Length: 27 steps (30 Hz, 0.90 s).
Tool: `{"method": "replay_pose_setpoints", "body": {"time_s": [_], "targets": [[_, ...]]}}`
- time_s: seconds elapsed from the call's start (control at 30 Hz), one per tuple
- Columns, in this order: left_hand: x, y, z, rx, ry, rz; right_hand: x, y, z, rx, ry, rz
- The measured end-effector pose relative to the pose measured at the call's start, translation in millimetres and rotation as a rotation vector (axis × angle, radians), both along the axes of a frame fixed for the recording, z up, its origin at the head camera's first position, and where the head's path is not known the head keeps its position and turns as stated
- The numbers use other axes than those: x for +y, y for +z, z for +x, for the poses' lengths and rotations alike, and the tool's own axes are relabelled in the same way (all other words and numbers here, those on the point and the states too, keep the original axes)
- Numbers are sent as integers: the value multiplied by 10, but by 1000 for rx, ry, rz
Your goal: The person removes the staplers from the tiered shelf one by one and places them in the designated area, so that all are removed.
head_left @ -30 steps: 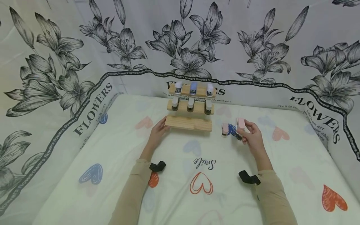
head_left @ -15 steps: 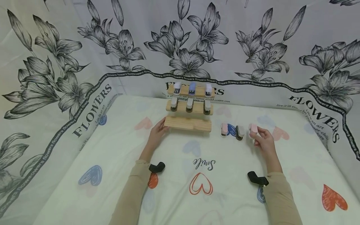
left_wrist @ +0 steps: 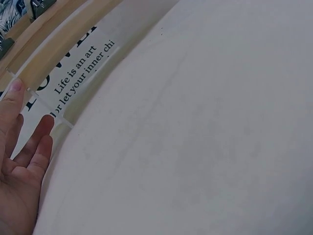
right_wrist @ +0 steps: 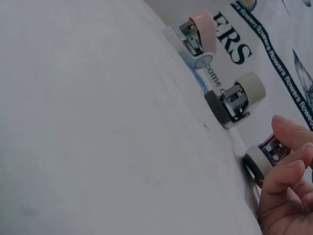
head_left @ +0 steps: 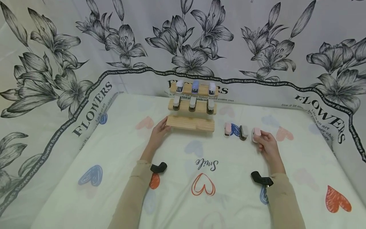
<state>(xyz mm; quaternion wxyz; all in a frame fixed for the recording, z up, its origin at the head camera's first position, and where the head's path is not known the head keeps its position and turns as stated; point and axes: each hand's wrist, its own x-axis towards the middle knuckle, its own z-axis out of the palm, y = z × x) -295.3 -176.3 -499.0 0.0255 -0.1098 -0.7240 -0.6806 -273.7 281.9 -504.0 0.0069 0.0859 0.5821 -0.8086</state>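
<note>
My left hand [head_left: 158, 135] grips the left end of the lowest shelf of a three-tier wooden rack [head_left: 190, 123], the thumb along its edge in the left wrist view. Over on the right, my right hand [head_left: 269, 145] pinches a small pink stapler [head_left: 256, 132], its base down at the cloth. Beside it stand a grey-white stapler with a dark base [head_left: 243, 132] and another pink stapler [head_left: 227, 129], roughly in a row. In the right wrist view the fingers partly hide the held stapler [right_wrist: 260, 160], while the grey-white one [right_wrist: 253, 89] is close by.
Three staplers, one of them blue [head_left: 195, 86], sit on the rack's top tier. Three grey-white ones, such as the middle stapler [head_left: 193, 103], stand on the middle tier. A heart-printed cloth [head_left: 177, 203] covers the surface, and a flower-printed curtain [head_left: 160, 19] rises behind the rack.
My right hand has carried the pink stapler rightward from over the grey-white one and lowered it to the cloth. My left hand has stayed on the rack.
</note>
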Motion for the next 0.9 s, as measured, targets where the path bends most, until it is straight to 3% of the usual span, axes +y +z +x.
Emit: {"method": "replay_pose_setpoints", "body": {"time_s": [0.23, 0.3, 0.47, 0.63, 0.9], "targets": [[-36, -228, -115, -2, 22, -19, 13, 5, 8, -13, 41, 51], [-37, -244, -122, 6, 23, -20, 16, 5, 5, -20, 43, 64], [-41, -181, -90, 9, 42, -17, 14, 13, -25, -19, 68, 97], [-6, -64, -24, -1, 6, 27, 25, 28, -23, -3, 60, 61], [22, 14, 7, -19, 25, -6, 21, 32, 12, -17, 71, 54]]}}
